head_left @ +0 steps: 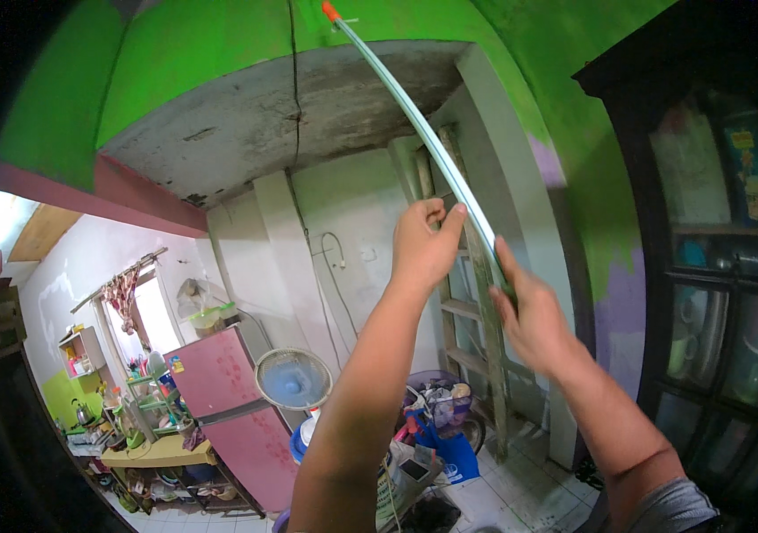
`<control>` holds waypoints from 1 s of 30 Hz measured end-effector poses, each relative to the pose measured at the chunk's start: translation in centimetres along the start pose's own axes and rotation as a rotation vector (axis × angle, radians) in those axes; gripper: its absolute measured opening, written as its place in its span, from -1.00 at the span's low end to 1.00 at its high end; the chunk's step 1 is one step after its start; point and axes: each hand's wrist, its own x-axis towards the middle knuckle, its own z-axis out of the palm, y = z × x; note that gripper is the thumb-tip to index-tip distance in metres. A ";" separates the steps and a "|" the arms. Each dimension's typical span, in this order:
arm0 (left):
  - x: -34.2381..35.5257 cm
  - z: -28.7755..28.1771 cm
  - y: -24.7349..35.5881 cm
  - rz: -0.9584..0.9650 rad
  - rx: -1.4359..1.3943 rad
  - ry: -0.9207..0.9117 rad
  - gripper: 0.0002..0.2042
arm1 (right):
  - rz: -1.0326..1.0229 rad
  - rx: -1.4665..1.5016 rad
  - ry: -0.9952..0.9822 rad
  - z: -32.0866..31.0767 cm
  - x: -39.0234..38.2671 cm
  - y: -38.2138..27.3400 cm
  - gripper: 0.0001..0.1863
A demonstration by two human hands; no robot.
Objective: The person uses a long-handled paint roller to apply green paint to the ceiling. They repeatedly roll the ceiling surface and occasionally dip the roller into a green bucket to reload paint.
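Observation:
A long, thin, pale blue pole (414, 117) with an orange tip slants up toward the green wall. My right hand (534, 320) grips its lower part, with the index finger and thumb on either side; the pole's bottom end is hidden by that hand. My left hand (428, 247) is raised just left of the pole, thumb up close against its edge and the other fingers curled in. Whether anything is inside those curled fingers cannot be seen.
Behind my hands a wooden ladder (472, 311) leans in a recess. A dark glass-fronted cabinet (734, 231) stands at right. A fan (294, 379), a pink fridge (219, 377) and a basket of items (441, 400) are lower down. A cable (295, 107) hangs from above.

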 end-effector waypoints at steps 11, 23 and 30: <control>-7.0 -7.7 3.5 -0.031 0.239 -0.014 -0.57 | -0.048 -0.042 0.066 0.2 19.5 -5.3 -0.38; -9.2 -11.8 2.0 -0.107 0.249 0.018 -0.58 | 0.035 -0.002 -0.065 -0.9 25.9 -9.2 -0.38; -9.6 -10.8 1.9 -0.110 0.234 -0.058 -0.59 | -0.064 -0.056 -0.041 -1.3 29.9 -6.9 -0.37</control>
